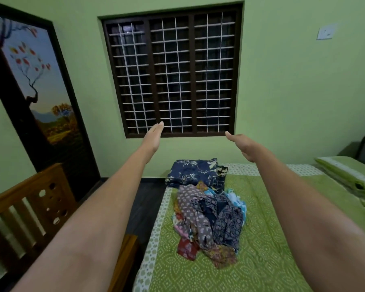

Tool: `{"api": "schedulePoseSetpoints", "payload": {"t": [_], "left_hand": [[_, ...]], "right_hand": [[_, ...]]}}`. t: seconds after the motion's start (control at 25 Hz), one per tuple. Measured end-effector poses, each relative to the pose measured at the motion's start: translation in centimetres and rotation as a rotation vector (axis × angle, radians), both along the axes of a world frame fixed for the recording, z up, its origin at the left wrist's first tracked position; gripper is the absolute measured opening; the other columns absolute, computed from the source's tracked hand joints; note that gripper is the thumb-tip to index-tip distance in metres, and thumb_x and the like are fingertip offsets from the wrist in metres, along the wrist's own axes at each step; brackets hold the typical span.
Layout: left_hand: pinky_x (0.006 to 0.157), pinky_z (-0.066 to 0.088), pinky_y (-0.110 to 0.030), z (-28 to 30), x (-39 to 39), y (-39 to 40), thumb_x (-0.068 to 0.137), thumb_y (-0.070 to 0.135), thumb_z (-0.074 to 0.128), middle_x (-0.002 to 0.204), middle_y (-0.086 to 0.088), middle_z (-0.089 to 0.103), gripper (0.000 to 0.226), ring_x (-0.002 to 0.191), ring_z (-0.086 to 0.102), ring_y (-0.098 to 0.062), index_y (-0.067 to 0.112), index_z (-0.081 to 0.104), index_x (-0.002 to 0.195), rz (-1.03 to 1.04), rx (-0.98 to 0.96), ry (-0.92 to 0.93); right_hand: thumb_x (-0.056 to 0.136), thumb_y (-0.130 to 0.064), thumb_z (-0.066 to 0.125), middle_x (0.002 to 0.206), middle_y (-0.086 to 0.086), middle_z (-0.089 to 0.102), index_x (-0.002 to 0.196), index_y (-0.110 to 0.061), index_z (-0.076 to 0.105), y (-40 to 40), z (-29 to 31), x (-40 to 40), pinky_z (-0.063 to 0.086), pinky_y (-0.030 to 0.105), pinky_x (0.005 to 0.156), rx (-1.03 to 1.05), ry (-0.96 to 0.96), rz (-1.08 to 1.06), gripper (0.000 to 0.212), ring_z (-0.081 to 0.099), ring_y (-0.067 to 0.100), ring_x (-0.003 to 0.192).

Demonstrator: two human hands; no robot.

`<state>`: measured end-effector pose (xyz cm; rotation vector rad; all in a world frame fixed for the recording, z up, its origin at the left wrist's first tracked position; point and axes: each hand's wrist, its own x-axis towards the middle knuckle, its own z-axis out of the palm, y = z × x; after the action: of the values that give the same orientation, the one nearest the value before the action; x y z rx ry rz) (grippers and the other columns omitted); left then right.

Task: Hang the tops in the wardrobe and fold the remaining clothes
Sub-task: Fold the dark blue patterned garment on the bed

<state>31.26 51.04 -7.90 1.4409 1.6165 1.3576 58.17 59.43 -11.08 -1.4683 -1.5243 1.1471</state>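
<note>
Both arms outstretched; clothes pile (209,222) on bed (261,260); window (173,70) beyond.

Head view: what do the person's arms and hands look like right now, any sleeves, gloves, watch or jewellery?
Both forearms are bare along all that shows; no sleeve edge enters the picture. The left hand and right hand wear no gloves. No watch, bangle or wrist band shows on either wrist, and no ring is visible, though the fingers are small and partly turned away, so a thin ring cannot be ruled out.
</note>
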Motion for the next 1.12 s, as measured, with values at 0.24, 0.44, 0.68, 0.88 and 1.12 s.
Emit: {"api": "schedulePoseSetpoints", "payload": {"t": [0.24, 0.44, 0.68, 0.88, 1.12], "left_hand": [[0.114, 0.019, -0.034, -3.9, 0.1, 12.4, 0.102, 0.046, 0.027, 0.156, -0.001, 0.025, 0.055, 0.143, 0.024, -0.021, 0.019, 0.026, 0.15, 0.041, -0.095, 0.008], [0.105, 0.023, -0.024, -14.0, 2.2, 21.8, 0.102, 0.044, 0.03, 0.154, -0.003, 0.03, 0.055, 0.14, 0.03, -0.021, 0.013, 0.032, 0.147, 0.026, -0.286, -0.01], [0.109, 0.03, -0.036, -33.6, 4.8, 28.4, 0.101, 0.039, 0.04, 0.154, -0.009, 0.029, 0.059, 0.139, 0.033, -0.028, 0.013, 0.023, 0.151, -0.136, -0.667, 0.103], [0.105, 0.036, -0.037, -48.7, 7.9, 31.4, 0.099, 0.023, 0.049, 0.154, -0.014, 0.027, 0.06, 0.134, 0.039, -0.034, 0.011, 0.022, 0.151, -0.309, -0.826, 0.266], [0.097, 0.048, -0.029, -58.0, 11.3, 35.3, 0.088, 0.009, 0.066, 0.157, -0.013, -0.004, 0.089, 0.119, 0.054, -0.022, 0.022, 0.007, 0.153, -0.27, -0.698, 0.197]], "right_hand": [[0.094, -0.054, 0.045, 0.156, 0.015, 0.021, 0.148, -0.005, 0.022, 11.1, -4.5, 0.4, 0.02, 0.049, 0.113, -0.087, -0.02, -0.016, 0.076, 0.021, 0.034, 0.143], [0.101, -0.042, 0.039, 0.149, 0.018, 0.035, 0.142, -0.001, 0.036, 19.1, -13.5, 0.4, 0.031, 0.043, 0.105, -0.255, -0.139, -0.009, 0.058, 0.035, 0.035, 0.135], [0.1, -0.038, 0.042, 0.122, 0.014, 0.055, 0.134, 0.002, 0.047, 23.8, -32.0, 1.2, 0.038, 0.037, 0.087, -0.519, -0.334, -0.059, 0.052, 0.051, 0.027, 0.104], [0.096, -0.028, 0.051, 0.105, 0.009, 0.056, 0.125, -0.001, 0.057, 25.7, -48.4, 2.5, 0.042, 0.033, 0.085, -0.707, -0.445, -0.076, 0.04, 0.05, 0.023, 0.091], [0.089, -0.012, 0.065, 0.136, 0.015, 0.047, 0.143, -0.009, 0.026, 26.6, -59.3, 2.5, 0.048, 0.037, 0.096, -0.85, -0.058, -0.294, 0.067, 0.055, 0.028, 0.113]]}}
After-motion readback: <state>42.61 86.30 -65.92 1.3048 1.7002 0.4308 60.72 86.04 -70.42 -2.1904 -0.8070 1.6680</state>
